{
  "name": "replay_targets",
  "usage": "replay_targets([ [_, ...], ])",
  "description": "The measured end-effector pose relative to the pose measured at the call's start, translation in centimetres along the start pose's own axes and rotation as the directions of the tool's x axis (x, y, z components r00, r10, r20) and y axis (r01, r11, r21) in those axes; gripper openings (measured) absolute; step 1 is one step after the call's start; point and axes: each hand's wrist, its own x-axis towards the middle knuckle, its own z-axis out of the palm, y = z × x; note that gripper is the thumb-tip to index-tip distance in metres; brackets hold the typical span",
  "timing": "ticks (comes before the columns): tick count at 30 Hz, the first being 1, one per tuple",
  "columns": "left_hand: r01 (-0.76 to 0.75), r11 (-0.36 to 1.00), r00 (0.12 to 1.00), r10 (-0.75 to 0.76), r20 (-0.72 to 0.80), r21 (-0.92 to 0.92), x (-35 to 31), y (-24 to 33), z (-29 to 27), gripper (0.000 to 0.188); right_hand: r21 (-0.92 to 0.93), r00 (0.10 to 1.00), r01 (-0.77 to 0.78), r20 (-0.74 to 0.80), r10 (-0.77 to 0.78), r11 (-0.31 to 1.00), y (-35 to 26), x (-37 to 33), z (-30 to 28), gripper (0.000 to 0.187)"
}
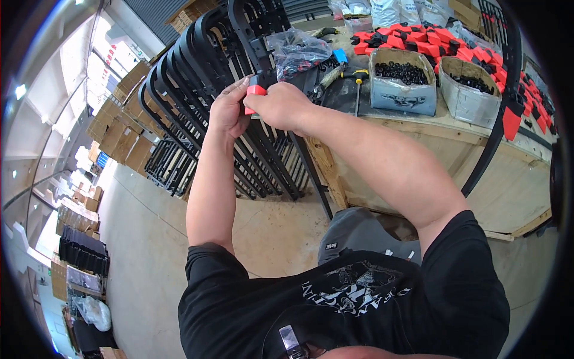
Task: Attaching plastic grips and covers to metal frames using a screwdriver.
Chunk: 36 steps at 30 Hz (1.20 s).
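Both my arms reach forward to a small red plastic piece (256, 90) beside a bent black metal tube frame (241, 27). My left hand (229, 107) closes on the piece from the left, its fingers reaching up along a black part at the frame. From the right, my right hand (280, 106) is curled with its fingertips against the same piece; its other fingers are hidden behind the hand. Whether the red piece is seated on the frame cannot be made out.
More black tube frames (179, 78) stand in a row at the left. On the wooden bench are a yellow-black screwdriver (358, 90), a clear plastic bag (299, 48), boxes of small black parts (403, 103) (469, 107) and a heap of red-black pieces (418, 40). Cartons (119, 134) stand farther left.
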Motion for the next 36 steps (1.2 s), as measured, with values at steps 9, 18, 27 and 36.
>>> replay_targets([
  [9, 0.006, 0.849, 0.941, 0.175, -0.291, 0.529, -2.0, 1.7, 3.7, 0.042, -0.321, 0.996, 0.078, -0.007, -0.084, 0.944, 1.6, 0.2, -0.9, 0.053],
  [18, -0.320, 0.312, 0.705, 0.709, 0.005, 0.895, -5.2, -2.8, 5.9, 0.063, 0.647, 0.995, 0.092, -0.093, -0.042, 0.757, 6.5, -2.8, -1.3, 0.032],
  [27, -0.712, -0.125, 0.564, 0.485, 0.669, 0.691, -10.2, -6.8, 9.2, 0.040, 0.960, 0.989, -0.141, 0.126, 0.077, 0.241, 8.4, -7.5, -4.2, 0.057],
  [36, -0.697, 0.085, 0.673, 0.421, 0.608, 0.712, -9.9, -6.0, 9.0, 0.029, 0.949, 0.987, -0.120, 0.145, -0.066, 0.290, 8.4, -8.6, -4.7, 0.053],
])
